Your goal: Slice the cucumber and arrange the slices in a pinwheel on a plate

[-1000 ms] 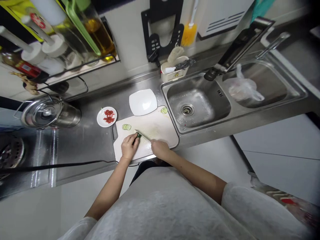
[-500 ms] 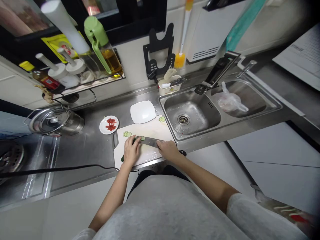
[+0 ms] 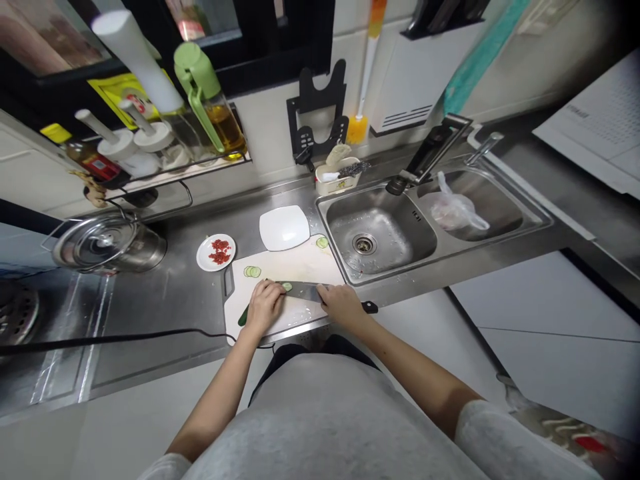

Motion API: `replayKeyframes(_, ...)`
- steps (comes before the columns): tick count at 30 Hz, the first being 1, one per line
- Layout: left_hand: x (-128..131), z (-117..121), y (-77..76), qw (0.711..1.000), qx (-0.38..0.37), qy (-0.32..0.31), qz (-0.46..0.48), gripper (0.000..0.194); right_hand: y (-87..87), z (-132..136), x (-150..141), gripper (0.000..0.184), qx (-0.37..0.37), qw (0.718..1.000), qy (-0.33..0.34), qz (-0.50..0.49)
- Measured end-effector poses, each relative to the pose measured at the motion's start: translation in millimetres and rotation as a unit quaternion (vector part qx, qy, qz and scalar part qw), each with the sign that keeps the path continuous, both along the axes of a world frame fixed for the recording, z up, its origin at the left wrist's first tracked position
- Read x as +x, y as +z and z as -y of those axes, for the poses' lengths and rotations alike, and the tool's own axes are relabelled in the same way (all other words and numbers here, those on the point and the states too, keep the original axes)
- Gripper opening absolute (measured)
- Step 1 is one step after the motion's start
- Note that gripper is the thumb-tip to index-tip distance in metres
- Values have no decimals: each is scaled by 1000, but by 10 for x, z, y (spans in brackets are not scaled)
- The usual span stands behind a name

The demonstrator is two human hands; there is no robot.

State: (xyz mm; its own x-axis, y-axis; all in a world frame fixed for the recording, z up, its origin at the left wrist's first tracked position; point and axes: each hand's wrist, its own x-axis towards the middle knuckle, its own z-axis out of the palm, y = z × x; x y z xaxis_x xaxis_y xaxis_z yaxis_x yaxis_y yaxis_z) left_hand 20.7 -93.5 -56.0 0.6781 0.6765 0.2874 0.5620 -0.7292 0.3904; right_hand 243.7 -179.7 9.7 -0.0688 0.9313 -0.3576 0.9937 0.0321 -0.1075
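My left hand is closed over a cucumber, whose dark green end sticks out to the left of the palm. In my right hand is a kitchen knife, its blade pointing left against my left fingertips and its black handle end showing past the hand. A pale cucumber slice clings to the blade near those fingers. All this is over a white cutting board. Several cut cucumber slices lie at the board's left, and more slices at its upper right corner.
A white square plate stands behind the board, and a small plate with chopped red pieces to the left. The steel sink adjoins on the right. A lidded pot is far left; a black cable crosses the counter.
The view has shifted slightly. My left fingers have drawn in closer over the cucumber, and the knife blade stays beside them with a slice on it.
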Motion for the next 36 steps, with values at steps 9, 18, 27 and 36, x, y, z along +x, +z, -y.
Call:
replayKeyframes(9,57,87,42,999,19,32,26,15,-26,-55,102,27,6,999,-34,21)
replayKeyframes(18,132,-141,-109,856,-165,437,222,17,-56,-104,231,29,-19,988,-147,-36)
replayKeyframes(27,32,-557,-176,828,-203,518,71,18,-274,-62,342,31,24,956,-196,-215)
replayKeyframes(36,-405,-463,-478,707,-184,547,409,32,-403,-79,381,45,18,911,-170,-376)
